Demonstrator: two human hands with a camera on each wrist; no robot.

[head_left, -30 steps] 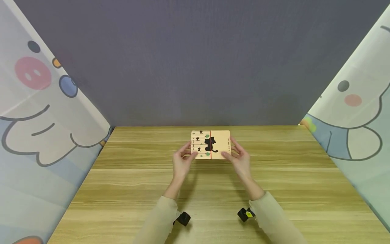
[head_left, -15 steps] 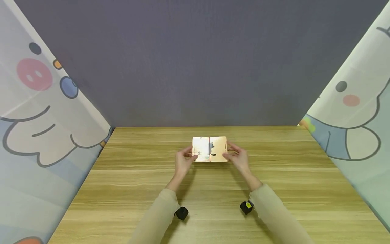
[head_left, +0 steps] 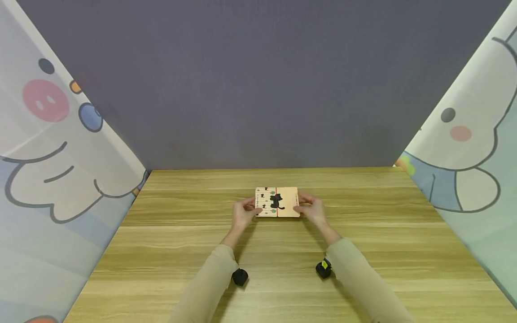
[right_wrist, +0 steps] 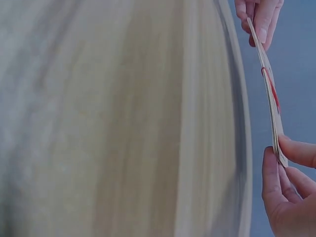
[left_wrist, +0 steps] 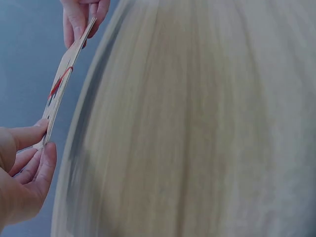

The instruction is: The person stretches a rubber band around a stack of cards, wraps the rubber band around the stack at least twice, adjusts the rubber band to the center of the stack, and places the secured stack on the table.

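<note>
A thin notebook (head_left: 287, 204) with rounded corners is held up over the wooden table, its broad face toward the head camera. The left part of its cover has stripes and small pictures, the right part is plain cream, and a black cat sits in the middle. Around the middle runs a red band (left_wrist: 60, 82). My left hand (head_left: 242, 212) pinches the left edge, thumb in front and fingers behind. The opposite edge is pinched by my right hand (head_left: 313, 209) in the same way. Both wrist views show the notebook edge-on; its back is hidden.
The wooden table (head_left: 181, 251) extends to a dark grey wall (head_left: 266, 89) at the back. Curtains with cartoon animals hang at left (head_left: 72, 148) and right (head_left: 468, 157). A black wrist camera (head_left: 240, 277) sits at the left sleeve, another (head_left: 323, 269) at the right.
Both hands have brought the notebook down in the head view, and it looks smaller, farther from the camera. A bright glare on its cover half a second ago is gone. Both grips are kept.
</note>
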